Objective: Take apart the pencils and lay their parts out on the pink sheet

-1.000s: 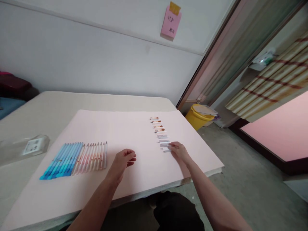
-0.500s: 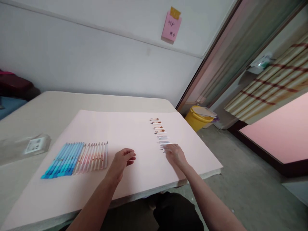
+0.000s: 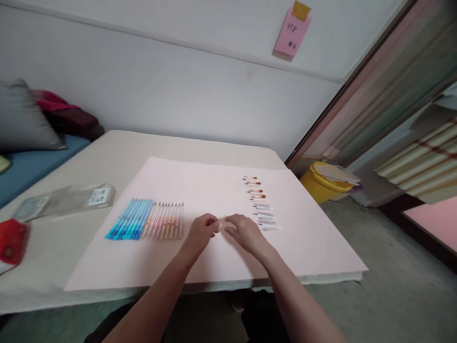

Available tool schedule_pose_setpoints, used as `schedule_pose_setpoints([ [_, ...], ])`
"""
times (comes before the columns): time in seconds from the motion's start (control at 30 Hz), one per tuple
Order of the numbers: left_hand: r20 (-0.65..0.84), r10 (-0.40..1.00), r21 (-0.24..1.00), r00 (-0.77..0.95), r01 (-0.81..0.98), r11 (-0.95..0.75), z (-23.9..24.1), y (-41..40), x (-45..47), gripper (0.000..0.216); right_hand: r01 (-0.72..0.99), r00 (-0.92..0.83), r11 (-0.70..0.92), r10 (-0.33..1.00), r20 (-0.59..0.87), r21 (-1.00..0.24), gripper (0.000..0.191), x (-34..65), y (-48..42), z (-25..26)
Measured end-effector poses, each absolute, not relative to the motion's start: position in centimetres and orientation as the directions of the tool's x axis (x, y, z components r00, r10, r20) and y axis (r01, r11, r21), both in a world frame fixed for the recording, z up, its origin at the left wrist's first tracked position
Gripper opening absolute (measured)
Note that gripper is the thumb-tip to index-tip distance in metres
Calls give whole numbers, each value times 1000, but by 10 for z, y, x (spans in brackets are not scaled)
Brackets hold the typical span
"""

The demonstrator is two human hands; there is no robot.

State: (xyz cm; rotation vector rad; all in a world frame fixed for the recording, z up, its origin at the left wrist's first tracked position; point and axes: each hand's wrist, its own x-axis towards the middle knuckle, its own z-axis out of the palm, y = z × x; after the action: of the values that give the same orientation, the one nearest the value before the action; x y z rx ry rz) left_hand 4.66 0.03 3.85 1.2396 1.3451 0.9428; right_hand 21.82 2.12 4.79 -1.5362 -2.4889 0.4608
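Note:
My left hand [image 3: 202, 229] and my right hand [image 3: 244, 232] meet at the middle of a large pink sheet [image 3: 200, 186] on the table. The left fingers are curled into a pinch, the right fingers are bent toward them; whatever sits between them is too small to name. A row of blue and pink pens [image 3: 147, 221] lies to the left of my hands. A column of small pen caps [image 3: 260, 204] lies just right of my right hand.
The beige table [image 3: 107, 152] carries clear plastic packaging [image 3: 67, 200] and a red object [image 3: 12, 240] at its left. Cushions [image 3: 21, 119] lie on a blue surface at far left. A yellow bucket [image 3: 321, 183] stands on the floor at right. A pink note [image 3: 291, 35] hangs on the wall.
My right hand left the nearest end of the cap column and moved left to meet my left hand. The view swung left, showing the cushions and red object.

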Motion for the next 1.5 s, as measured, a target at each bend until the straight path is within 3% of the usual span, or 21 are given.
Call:
schedule_pose_setpoints([
  [0.1,-36,999,803,-11,595,35,42,4,31,17,834,-472,406,876,-102,-375,30,193,15,48],
  [0.2,6,1000,434,2,901,-5,37,1,17,23,829,-465,387,878,-113,-404,30,184,11,36],
  [0.3,-34,998,158,51,986,-45,25,-5,10,30,849,-449,381,885,-121,-367,28,184,10,24],
  [0.4,-57,996,64,71,996,-67,14,-7,8,39,876,-434,384,892,-129,-293,26,187,12,19],
  [0.57,-93,995,104,18,995,-8,7,-1,12,36,899,-399,356,906,-141,-255,24,192,15,21],
  [0.63,-125,991,237,48,971,-17,9,2,15,33,904,-390,349,910,-141,-248,22,195,15,21],
  [0.73,-160,975,544,155,838,-43,15,4,21,35,913,-377,338,913,-157,-230,20,198,16,20],
  [0.77,-150,976,579,159,814,-43,16,4,22,36,916,-373,336,914,-159,-219,20,199,17,20],
  [0.83,-116,987,491,113,870,-43,17,4,25,35,918,-376,343,913,-159,-199,20,200,17,21],
  [0.93,-119,988,211,100,975,-73,12,3,27,30,919,-378,350,912,-157,-180,20,200,17,20],
  [1.03,-157,979,108,131,988,-115,4,2,30,34,922,-372,347,916,-150,-172,20,198,16,21],
  [1.2,-148,982,165,117,982,-92,3,7,35,32,917,-358,313,919,-164,-249,23,196,14,23],
  [1.4,-151,981,352,124,934,-64,4,11,45,22,783,-317,186,941,-123,-593,30,194,17,20],
  [1.5,-148,976,419,160,904,-85,6,11,51,24,698,-299,153,950,-90,-700,32,193,19,15],
])
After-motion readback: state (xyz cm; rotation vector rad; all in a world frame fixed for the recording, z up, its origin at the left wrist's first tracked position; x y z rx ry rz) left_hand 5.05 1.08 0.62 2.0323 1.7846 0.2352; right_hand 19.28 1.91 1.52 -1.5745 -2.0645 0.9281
